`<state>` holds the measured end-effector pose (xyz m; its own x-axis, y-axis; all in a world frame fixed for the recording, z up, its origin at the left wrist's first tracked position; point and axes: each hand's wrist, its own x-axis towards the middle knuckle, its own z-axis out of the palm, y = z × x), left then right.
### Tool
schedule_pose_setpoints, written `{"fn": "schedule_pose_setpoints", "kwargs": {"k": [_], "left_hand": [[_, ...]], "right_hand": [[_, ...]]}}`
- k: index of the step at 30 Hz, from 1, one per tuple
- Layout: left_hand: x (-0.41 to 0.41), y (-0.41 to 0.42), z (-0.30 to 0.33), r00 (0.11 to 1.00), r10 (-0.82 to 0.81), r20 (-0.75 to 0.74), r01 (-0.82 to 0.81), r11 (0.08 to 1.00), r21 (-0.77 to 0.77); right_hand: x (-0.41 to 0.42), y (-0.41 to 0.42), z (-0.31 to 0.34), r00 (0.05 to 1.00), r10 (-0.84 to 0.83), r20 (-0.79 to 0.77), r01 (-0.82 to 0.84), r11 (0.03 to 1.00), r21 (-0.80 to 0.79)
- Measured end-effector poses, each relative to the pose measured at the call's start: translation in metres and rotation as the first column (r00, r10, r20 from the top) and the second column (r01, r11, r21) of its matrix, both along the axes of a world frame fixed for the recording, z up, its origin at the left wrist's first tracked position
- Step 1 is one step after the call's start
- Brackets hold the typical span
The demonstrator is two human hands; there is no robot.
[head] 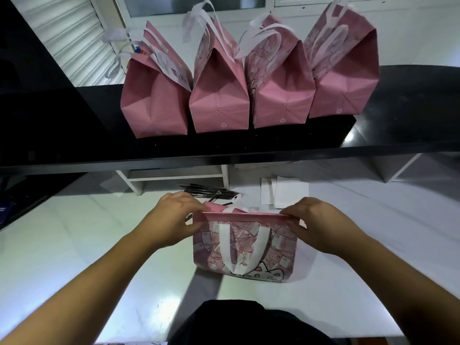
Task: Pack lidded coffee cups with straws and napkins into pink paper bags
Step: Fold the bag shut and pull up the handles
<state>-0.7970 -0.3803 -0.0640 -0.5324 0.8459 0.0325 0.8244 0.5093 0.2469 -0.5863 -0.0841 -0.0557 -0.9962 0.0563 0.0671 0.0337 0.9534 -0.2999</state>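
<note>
The pink bag (245, 247) I am working on stands on the white desk (74, 245) right in front of me, its printed side facing me and its top edge folded flat; one white handle (245, 247) hangs down over the print in a loop, and the other pokes up behind the fold. My left hand (174, 217) pinches the left end of that folded top, fingers curled over the edge with the thumb on the near side; my right hand (321, 222) grips the right end in the same way, so the fold is held between the two. I cannot see inside the bag.

Just behind the bag, partly hidden by my left hand, lies a bundle of dark straws (209, 191) on the desk; to the right of them, near the back of the desk, lie a few white napkins (286, 192), flat and overlapping.

Above the desk runs a black shelf (398, 125); on it four more pink bags (219, 95) stand side by side in a row, touching or nearly so, narrow sides towards me, tops pinched together and white handles sticking up; the leftmost has a white printed slip (174, 68) hanging at its top. Behind the shelf there is a white wall with window frames.
</note>
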Motion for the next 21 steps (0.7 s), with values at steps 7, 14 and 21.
{"fn": "schedule_pose_setpoints", "kwargs": {"k": [7, 14, 21], "left_hand": [[0.023, 0.031, -0.001, 0.968, -0.140, -0.209, 0.099, 0.976, -0.196], [0.022, 0.036, 0.001, 0.945, 0.064, 0.321, -0.058, 0.998, -0.029], [0.019, 0.033, 0.001, 0.740, 0.035, 0.672, -0.220, 0.956, 0.192]], "right_hand": [[-0.028, -0.035, 0.003, 0.972, -0.058, 0.229, 0.019, 0.986, 0.168], [-0.032, -0.034, 0.000, 0.939, -0.137, 0.317, 0.205, 0.959, -0.193], [-0.025, -0.035, 0.000, 0.952, -0.223, 0.211, 0.304, 0.777, -0.551]]}}
